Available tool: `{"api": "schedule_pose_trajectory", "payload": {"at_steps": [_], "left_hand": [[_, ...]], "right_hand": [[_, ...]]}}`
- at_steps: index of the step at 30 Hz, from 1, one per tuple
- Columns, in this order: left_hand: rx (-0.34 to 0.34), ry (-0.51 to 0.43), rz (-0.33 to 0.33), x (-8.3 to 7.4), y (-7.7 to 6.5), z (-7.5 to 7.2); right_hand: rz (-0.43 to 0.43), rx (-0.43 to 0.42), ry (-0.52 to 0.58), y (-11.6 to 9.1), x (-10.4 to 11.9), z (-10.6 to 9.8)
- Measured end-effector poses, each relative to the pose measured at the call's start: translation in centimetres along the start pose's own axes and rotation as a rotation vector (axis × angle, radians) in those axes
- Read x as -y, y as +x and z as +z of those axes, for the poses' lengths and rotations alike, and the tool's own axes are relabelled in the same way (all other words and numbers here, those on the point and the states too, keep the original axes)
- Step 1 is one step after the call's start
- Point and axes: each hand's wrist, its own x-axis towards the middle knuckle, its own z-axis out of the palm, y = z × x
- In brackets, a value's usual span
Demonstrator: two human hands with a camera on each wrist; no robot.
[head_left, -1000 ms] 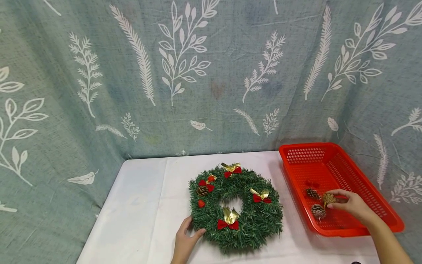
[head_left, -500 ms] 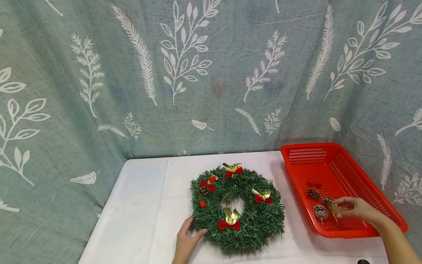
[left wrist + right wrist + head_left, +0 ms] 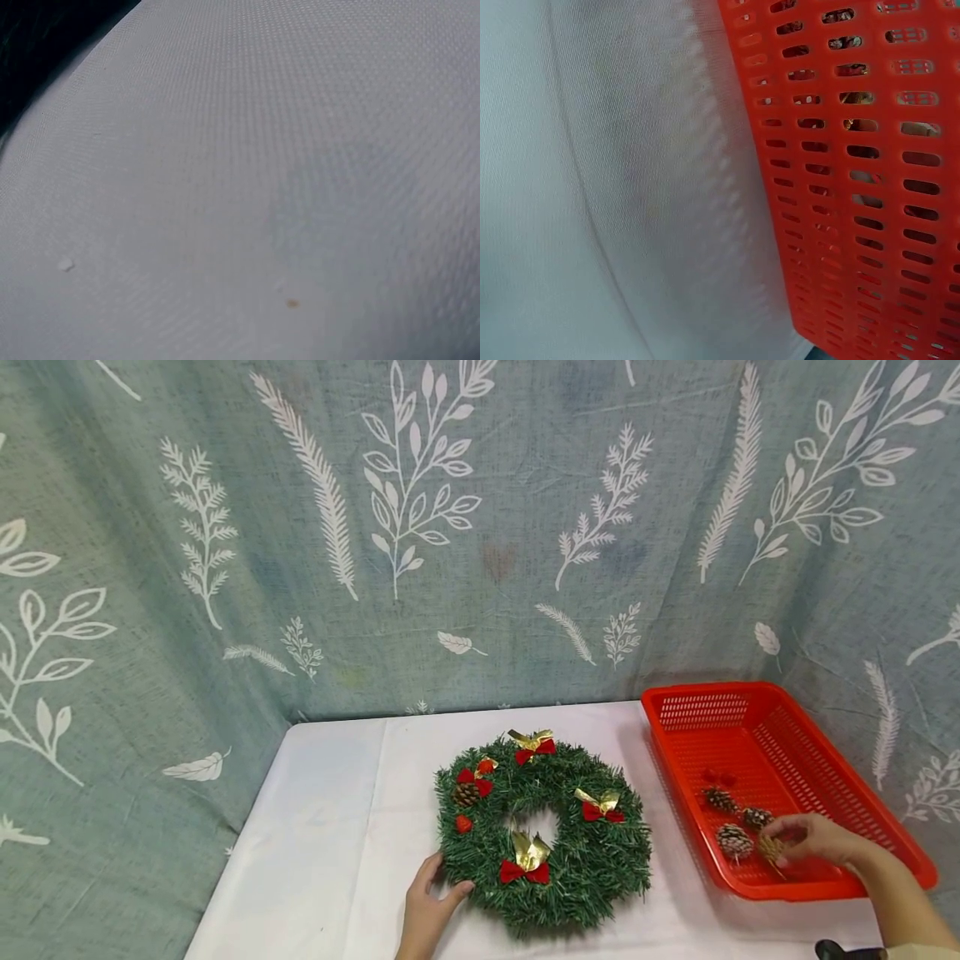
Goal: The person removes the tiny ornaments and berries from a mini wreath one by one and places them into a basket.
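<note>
In the head view, a green Christmas wreath [image 3: 600, 885] lies on the white table. Red bows with gold ribbon, a pine cone [image 3: 466, 794] and small red ornaments decorate it. My left hand [image 3: 429, 910] holds the wreath's lower left edge between curved fingers and thumb. Far to the right, my right hand [image 3: 817, 842] is inside a red basket [image 3: 720, 887], pinching a gold pine cone [image 3: 770, 850] low near the basket floor. A white-tipped pine cone [image 3: 734, 841] and two dark ones [image 3: 720, 799] lie close by. Neither hand shows in the wrist views.
Small red pieces [image 3: 718, 776] lie in the basket behind the cones. A dark rounded object [image 3: 828, 950] shows at the table's front right. A leaf-patterned curtain [image 3: 480, 635] encloses the back and sides. The right wrist view shows the basket's slotted wall [image 3: 855, 172] beside the cloth.
My right hand has moved right and slightly toward me with the gold pine cone, uncovering a dark cone behind it. My left hand stays at the wreath.
</note>
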Motion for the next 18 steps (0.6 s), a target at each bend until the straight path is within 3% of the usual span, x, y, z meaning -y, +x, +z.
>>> {"api": "schedule_pose_trajectory", "payload": {"at_steps": [8, 14, 18], "left_hand": [[0.022, -0.011, -0.023, -0.50, -0.05, -0.25], [0.031, -0.022, -0.037, -0.42, 0.05, -0.38], [0.015, 0.000, -0.001, 0.22, 0.11, -0.07]], "right_hand": [[0.081, -0.036, -0.128, 0.27, 0.08, -0.12], [0.091, -0.041, -0.135, 0.46, 0.33, 0.04], [0.138, -0.056, -0.136, 0.47, 0.28, 0.04]]}}
